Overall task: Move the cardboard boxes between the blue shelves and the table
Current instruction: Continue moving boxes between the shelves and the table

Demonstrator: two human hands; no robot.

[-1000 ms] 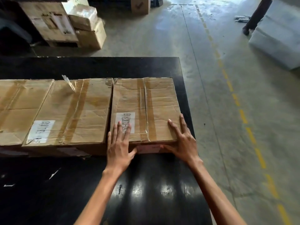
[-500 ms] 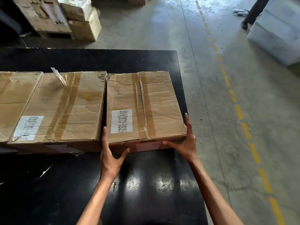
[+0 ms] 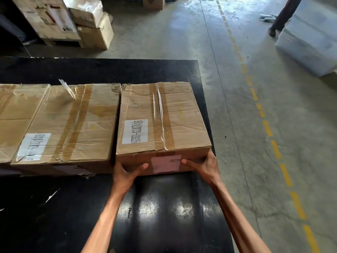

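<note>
Both my forearms reach up from 6 o'clock across the shiny black counter [image 3: 164, 212], which has a couple of white scraps on it over at 8 o'clock. My left hand [image 3: 125, 173] is clamped on the near left bottom corner of the cardboard box [image 3: 160, 121], thumb pressed flat on the front face, fingers tucked around the side where I can't see them. My right hand [image 3: 205, 166] has the near right corner the same way, thumb lying across the front right next to the pale pink label [image 3: 166, 163]. So both hands are gripping that box, one per corner.

The box sits at the right end of the counter, its right side close to the counter edge, roughly dead center of my view. It's got brown tape down the middle with loose clear tape over it, and a white sticker [image 3: 135, 131] with printing I can't read.

Right against it at 9 o'clock is a second box [image 3: 73, 123] with its own white sticker and a curl of clear tape sticking up, then a third box [image 3: 16, 117] cut off by the frame.

Past the counter it's concrete floor [image 3: 182, 33] with a dashed yellow line [image 3: 262, 114] running from 1 to 5 o'clock. At 11 o'clock there's a stack of cartons [image 3: 73, 22], at 2 o'clock a white wrapped bundle [image 3: 310, 42] with someone's leg [image 3: 284, 15] beside it.
</note>
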